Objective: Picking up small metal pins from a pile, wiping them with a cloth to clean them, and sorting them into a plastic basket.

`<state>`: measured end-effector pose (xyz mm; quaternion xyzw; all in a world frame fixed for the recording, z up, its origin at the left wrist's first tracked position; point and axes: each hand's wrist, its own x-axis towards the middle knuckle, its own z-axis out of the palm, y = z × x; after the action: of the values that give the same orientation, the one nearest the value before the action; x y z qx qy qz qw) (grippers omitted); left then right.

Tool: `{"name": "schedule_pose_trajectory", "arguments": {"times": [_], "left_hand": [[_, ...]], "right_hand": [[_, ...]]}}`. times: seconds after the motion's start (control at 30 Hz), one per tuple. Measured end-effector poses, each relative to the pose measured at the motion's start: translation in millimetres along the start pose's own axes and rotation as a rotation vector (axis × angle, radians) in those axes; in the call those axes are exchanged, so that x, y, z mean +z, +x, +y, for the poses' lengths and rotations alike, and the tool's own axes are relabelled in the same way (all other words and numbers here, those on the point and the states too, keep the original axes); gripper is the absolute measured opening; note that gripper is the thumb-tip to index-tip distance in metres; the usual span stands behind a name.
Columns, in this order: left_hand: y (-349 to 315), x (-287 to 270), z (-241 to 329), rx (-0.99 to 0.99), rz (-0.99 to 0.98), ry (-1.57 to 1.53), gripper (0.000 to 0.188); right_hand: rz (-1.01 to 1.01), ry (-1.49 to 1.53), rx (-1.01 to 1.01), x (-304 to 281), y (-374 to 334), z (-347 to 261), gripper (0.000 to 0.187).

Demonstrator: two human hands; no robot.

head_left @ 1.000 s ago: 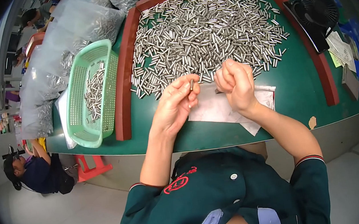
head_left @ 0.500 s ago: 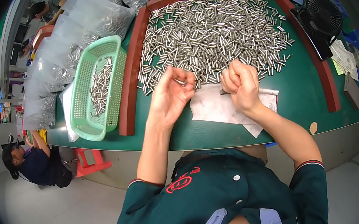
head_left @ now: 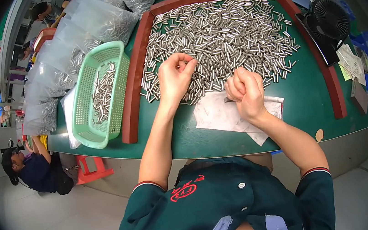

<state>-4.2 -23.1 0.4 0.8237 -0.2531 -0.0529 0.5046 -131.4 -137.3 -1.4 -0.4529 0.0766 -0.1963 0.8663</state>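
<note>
Many short silvery metal pins [head_left: 224,34] lie in a loose heap on the green tabletop. Over the heap's near left part is my left hand [head_left: 175,78], its thumb and fingers drawn together in a pinch; what sits between the fingertips, if anything, is hidden. My right hand [head_left: 248,92] is closed like a fist at the heap's near edge. A small dark tip shows beside its fingers, too little to name. Beneath the right hand lies a creased, smudged white sheet [head_left: 214,116].
Dark red rails [head_left: 132,98] frame the heap on three sides. To the left stands a green mesh basket [head_left: 84,118] with more pins. Plastic bags of pins [head_left: 111,25] line the back left. A black fan [head_left: 328,19] is at right. A seated person [head_left: 39,172] is at far left.
My left hand has moved forward and turned palm down over the pins, its fingers closing into a pinch. The right hand stays closed in nearly the same place.
</note>
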Motion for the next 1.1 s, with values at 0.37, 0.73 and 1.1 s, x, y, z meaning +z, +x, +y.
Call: {"name": "schedule_pose_trajectory", "arguments": {"times": [0.37,0.73,1.1], "left_hand": [[-11,-17,-10,-0.670,-0.482,-1.566,0.009],[-10,-17,-10,-0.591,-0.505,-1.561,0.012],[-18,-13,-8,-0.458,-0.556,-1.435,0.016]], "right_hand": [[-0.003,0.060,-0.009,-2,-1,2,0.040],[0.001,0.058,0.008,0,2,-2,0.040],[0.007,0.048,0.006,2,0,-3,0.040]]}}
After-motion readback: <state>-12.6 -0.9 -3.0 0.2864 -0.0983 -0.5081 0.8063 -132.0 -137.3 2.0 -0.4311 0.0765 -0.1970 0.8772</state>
